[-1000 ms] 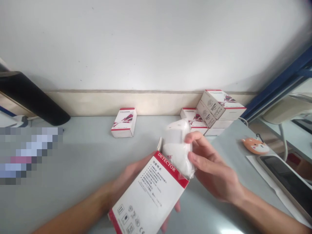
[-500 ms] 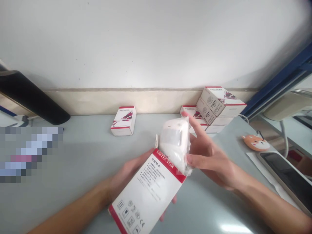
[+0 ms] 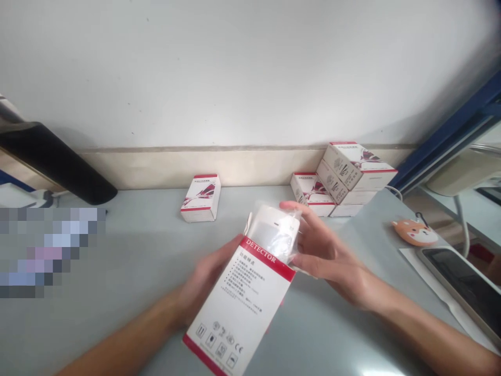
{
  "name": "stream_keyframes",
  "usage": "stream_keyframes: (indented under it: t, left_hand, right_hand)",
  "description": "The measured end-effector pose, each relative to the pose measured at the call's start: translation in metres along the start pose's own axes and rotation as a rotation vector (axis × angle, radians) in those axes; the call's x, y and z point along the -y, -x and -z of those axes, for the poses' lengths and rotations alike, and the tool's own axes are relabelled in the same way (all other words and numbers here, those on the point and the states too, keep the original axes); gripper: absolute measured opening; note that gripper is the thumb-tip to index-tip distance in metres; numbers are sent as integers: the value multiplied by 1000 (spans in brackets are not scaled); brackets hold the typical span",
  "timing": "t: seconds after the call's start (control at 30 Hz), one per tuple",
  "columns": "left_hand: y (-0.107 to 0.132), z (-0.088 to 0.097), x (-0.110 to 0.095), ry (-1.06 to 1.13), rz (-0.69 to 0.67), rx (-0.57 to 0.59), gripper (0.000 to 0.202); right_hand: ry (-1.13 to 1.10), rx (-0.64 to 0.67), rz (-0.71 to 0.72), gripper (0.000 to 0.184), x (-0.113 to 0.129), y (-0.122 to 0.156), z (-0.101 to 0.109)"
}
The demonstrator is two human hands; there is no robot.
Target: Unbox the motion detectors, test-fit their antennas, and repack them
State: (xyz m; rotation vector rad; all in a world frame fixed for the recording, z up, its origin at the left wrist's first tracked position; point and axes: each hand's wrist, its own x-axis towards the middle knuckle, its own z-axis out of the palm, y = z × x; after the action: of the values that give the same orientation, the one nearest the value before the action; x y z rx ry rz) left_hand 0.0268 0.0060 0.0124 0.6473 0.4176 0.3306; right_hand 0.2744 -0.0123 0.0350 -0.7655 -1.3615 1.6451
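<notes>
A white and red detector box (image 3: pixel 242 303) is tilted in front of me, its far end open. My left hand (image 3: pixel 203 284) grips it from the left and behind, most of its fingers hidden by the carton. Out of the open end sticks a white detector (image 3: pixel 272 224) in a clear plastic bag, its lower part inside the box. My right hand (image 3: pixel 321 245) is closed on the bagged detector's right side, thumb near the box rim and index finger over the top.
One detector box (image 3: pixel 201 198) lies alone near the wall. Several more boxes (image 3: pixel 352 177) are stacked at back right. An orange animal-faced case (image 3: pixel 417 231) and a phone (image 3: pixel 462 292) rest on the right. A black cylinder-like object (image 3: pixel 58 162) leans at left.
The bagged detector has gone deeper into the box, with less of it showing above the rim. My right hand has moved down with it.
</notes>
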Motion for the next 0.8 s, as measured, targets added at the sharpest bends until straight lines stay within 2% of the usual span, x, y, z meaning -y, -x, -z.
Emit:
stream_keyframes:
  t: [0.07, 0.2, 0.37, 0.5, 0.6, 0.7, 0.8]
  left_hand:
    - [0, -2, 0, -12, -17, -5, 69]
    - [1, -3, -1, -45, -73, -9, 69]
    - [2, -4, 1, -57, -133, -120, 64]
    - [7, -9, 0, -284, -273, -224, 52]
    - [10, -13, 0, -430, -273, -227, 52]
    - [13, -14, 4, -496, -255, -207, 55]
    - [15, -12, 11, -489, -347, -224, 60]
  right_hand:
    - [19, 37, 9, 64, 1, 0, 3]
    - [94, 120, 21, 52, 6, 0, 10]
    - [420, 83, 92, 40, 16, 5, 12]
    - [618, 99, 152, 36, 24, 10, 7]
    - [750, 142, 184, 32, 29, 14, 0]
    - [819, 159, 256, 35, 30, 16, -6]
    - [785, 86, 334, 45, 24, 16, -10]
